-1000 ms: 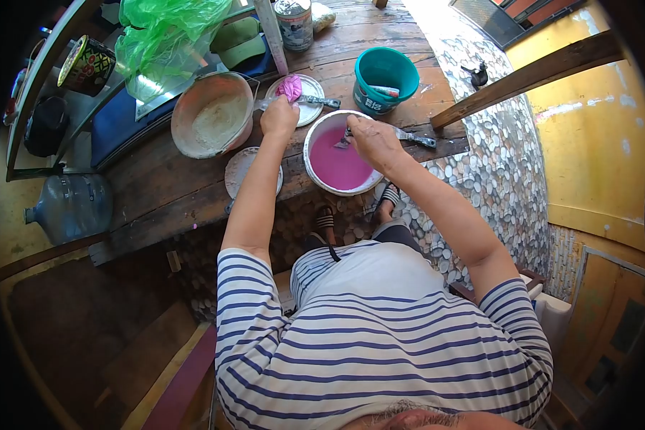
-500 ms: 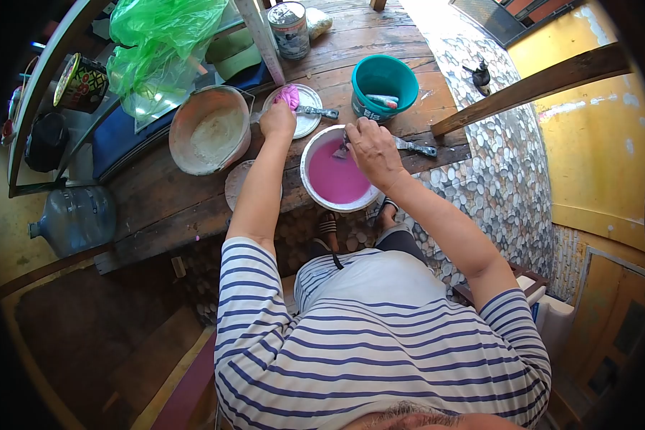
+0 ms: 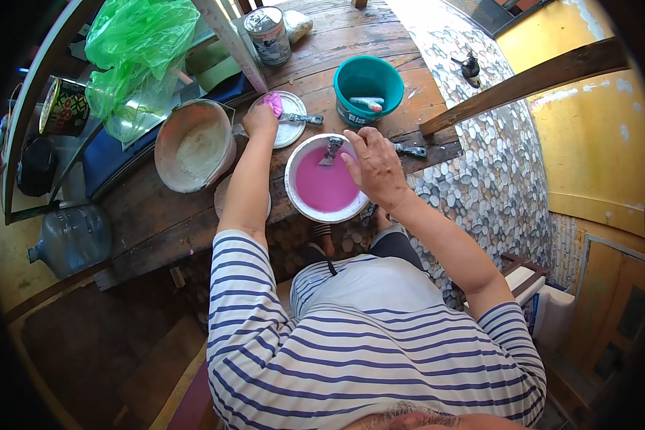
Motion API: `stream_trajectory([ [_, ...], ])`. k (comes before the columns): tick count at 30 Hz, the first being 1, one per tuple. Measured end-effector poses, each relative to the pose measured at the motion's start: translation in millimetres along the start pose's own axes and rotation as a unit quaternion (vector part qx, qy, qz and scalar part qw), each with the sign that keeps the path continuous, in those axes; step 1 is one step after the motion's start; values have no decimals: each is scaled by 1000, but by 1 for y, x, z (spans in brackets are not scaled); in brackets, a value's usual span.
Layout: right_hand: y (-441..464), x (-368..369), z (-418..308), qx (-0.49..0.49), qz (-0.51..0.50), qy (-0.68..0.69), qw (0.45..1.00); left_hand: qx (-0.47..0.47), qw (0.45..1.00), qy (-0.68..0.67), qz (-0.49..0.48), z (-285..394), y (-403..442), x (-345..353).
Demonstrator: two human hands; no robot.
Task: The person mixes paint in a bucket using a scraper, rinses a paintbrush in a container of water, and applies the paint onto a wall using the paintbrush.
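My left hand [image 3: 261, 120] is closed round a crumpled pink piece of thin plastic or cloth [image 3: 273, 103], over a white lid [image 3: 291, 134]. A scraper [image 3: 304, 119] lies across that lid. In front of me a white bucket [image 3: 294, 197] holds pink liquid [image 3: 322, 185]. Inside it, a putty knife [image 3: 330, 152] leans near the far wall, its blade in the liquid. My right hand [image 3: 380, 163] is over the bucket's right rim, fingers apart and holding nothing. Another dark handle [image 3: 411, 150] shows just beyond this hand.
A teal bucket [image 3: 347, 111] with a white-and-red item inside stands behind the white one. To the left are a dusty tub [image 3: 166, 154], green plastic bags [image 3: 140, 43] and a water jug [image 3: 75, 233]. A paint can [image 3: 269, 36] stands at the back of the wooden table [image 3: 319, 43].
My right hand has let go of the putty knife, which stays in the white bucket. My left hand keeps the pink piece in its grasp. The whole view has shifted slightly.
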State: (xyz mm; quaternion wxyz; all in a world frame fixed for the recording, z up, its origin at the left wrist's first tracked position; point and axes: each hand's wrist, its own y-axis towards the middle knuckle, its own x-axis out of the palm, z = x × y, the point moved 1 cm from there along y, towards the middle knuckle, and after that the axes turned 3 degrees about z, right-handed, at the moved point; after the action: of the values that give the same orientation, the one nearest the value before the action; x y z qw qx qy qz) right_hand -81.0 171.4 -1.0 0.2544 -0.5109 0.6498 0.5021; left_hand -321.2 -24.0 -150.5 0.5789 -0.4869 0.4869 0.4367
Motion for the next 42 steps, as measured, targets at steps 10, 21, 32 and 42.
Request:
stream_trajectory([
  [10, -12, -15, 9, 40, 16, 41, 998, 53, 995, 86, -1, 25, 12, -29],
  [21, -3, -10, 13, 36, 39, 97, 994, 169, 963, 199, 66, 41, -7, -117],
  [32, 83, -6, -15, -9, 86, 190, 978, 322, 886, 245, 228, 45, -101, -302],
  [42, 110, -41, -74, 17, 49, 416, 908, 399, 841, 193, 310, 59, -195, -369],
])
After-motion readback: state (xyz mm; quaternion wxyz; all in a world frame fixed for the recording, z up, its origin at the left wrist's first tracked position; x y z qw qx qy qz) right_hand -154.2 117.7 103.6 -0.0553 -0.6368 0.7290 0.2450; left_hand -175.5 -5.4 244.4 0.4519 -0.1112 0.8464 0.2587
